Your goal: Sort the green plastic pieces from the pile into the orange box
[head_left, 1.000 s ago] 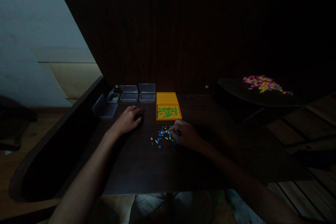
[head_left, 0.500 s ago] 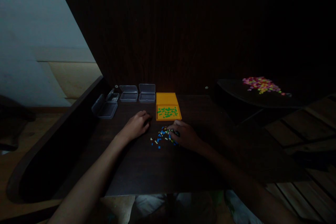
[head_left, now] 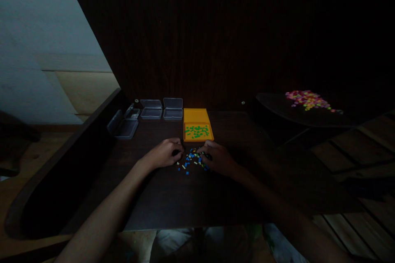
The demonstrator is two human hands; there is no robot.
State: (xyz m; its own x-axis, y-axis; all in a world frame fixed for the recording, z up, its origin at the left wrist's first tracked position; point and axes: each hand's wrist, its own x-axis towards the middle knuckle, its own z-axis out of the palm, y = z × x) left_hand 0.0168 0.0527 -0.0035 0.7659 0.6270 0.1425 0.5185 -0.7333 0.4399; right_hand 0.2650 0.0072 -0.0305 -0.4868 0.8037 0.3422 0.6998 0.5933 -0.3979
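A loose pile of tiny building bricks (head_left: 187, 164), blue, white, green and a few other colours, lies on the dark table between my hands. At its left edge is my left hand (head_left: 166, 153), fingers bent, with a gap between thumb and forefinger and nothing visible in it. My right hand (head_left: 218, 158) covers the right part of the pile. Its fingers are curled down among the bricks, and whatever sits at its fingertips is too small and dark to make out. Just behind the pile stands an opened yellow box (head_left: 195, 116) with several green bricks (head_left: 197, 132) in its base.
Clear plastic cases with raised lids, one of them a hinged case (head_left: 173, 113), line the back left of the table (head_left: 173, 205). A raised side panel (head_left: 61, 164) bounds the left. Pink and yellow small pieces (head_left: 310, 100) are heaped on a dark surface at the right.
My left hand has moved right and slightly nearer to me, up to the left edge of the brick pile. My right hand has stayed almost in place over the bricks.
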